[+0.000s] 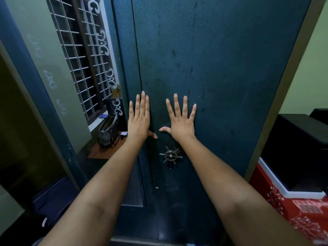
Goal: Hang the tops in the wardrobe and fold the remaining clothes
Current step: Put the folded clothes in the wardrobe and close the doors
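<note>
Wardrobe: a tall dark-blue metal wardrobe [213, 68] fills the view, its right-hand door seemingly shut; the seam with the narrower left leaf runs just by the left hand.
Left hand: the left hand [139, 119] lies flat on the door right at the seam, fingers straight and close together, thumb stuck out to the right. It holds nothing.
Right hand: the right hand [181, 119] is flat on the same door just beside it, fingers fanned apart, thumb pointing toward the other thumb; the two thumbs are near but not touching.
Handle: a small metal wheel-shaped handle [170, 155] sits below the hands, untouched.
Clothes: no tops or other clothes can be seen from here, so I cannot tell where they are or how much is done.
Step in hand: by my reading, pressing the door home, or steadying it before working the handle.
Doing it well: push evenly with both palms near the seam so the leaf seats square, then bring one hand down to the wheel; keep fingertips off the seam itself to avoid a pinch.
Nearby: a striped bag [108, 132] on a table by the barred window [79, 50]; a red patterned box [291, 208] at the right.
</note>
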`<state>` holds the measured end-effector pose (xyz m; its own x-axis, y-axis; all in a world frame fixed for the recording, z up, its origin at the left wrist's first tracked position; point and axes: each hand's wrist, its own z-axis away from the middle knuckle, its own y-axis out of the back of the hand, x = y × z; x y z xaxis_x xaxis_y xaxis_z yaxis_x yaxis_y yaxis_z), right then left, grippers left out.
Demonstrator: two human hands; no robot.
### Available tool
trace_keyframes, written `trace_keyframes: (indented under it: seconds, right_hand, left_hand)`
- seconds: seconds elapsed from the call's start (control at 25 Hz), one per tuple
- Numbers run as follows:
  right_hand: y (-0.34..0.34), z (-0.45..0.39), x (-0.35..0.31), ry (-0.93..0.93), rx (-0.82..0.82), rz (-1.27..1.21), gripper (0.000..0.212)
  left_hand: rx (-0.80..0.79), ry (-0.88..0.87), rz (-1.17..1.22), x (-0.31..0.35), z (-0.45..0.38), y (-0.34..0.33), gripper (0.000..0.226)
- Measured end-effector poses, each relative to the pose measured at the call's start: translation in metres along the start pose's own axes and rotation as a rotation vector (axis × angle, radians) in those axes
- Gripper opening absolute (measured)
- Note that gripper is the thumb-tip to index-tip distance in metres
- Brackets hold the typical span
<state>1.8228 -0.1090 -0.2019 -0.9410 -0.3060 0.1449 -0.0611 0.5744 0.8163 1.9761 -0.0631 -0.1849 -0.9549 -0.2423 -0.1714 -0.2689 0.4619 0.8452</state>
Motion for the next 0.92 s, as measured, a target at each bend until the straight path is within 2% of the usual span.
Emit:
trace_keyframes:
  seconds: [0.16, 0.24, 0.32, 0.4, 0.44, 0.52, 0.64, 0.68, 0.8, 0.92]
  right_hand:
    - [0.0, 0.0, -0.001, 0.005, 0.012, 0.038, 0.116]
    - [-0.006, 0.01, -0.003, 0.026, 0.125, 0.036, 0.111]
    - [-0.024, 0.034, -0.007, 0.082, 0.281, 0.012, 0.095]
    - [-0.048, 0.065, -0.016, 0.051, 0.329, -0.063, 0.075]
    - [-0.056, 0.08, -0.022, -0.014, 0.291, -0.122, 0.068]
    - [-0.065, 0.101, -0.032, -0.14, 0.11, -0.192, 0.063]
    - [-0.071, 0.109, -0.039, -0.192, -0.248, -0.226, 0.063]
    - [-0.071, 0.109, -0.04, -0.194, -0.293, -0.264, 0.059]
    - [-0.073, 0.105, -0.041, -0.189, -0.254, -0.333, 0.047]
    - [-0.086, 0.104, -0.041, -0.185, -0.132, -0.254, 0.047]
  left_hand:
    - [-0.01, -0.017, 0.003, -0.002, 0.001, 0.001, 0.16]
    - [-0.012, -0.018, 0.019, 0.0, 0.006, 0.0, 0.156]
    - [-0.014, -0.024, 0.014, 0.003, 0.015, -0.003, 0.15]
    - [-0.024, -0.021, -0.036, 0.005, 0.026, -0.009, 0.147]
    - [-0.041, -0.009, -0.054, 0.007, 0.031, -0.013, 0.148]
    - [-0.094, 0.027, -0.036, 0.011, 0.037, -0.019, 0.15]
    - [-0.174, 0.079, 0.01, 0.02, 0.039, -0.026, 0.153]
    - [-0.191, 0.091, 0.015, 0.021, 0.04, -0.028, 0.154]
    - [-0.211, 0.104, 0.035, 0.022, 0.036, -0.035, 0.157]
    - [-0.205, 0.089, 0.048, 0.021, 0.034, -0.039, 0.158]
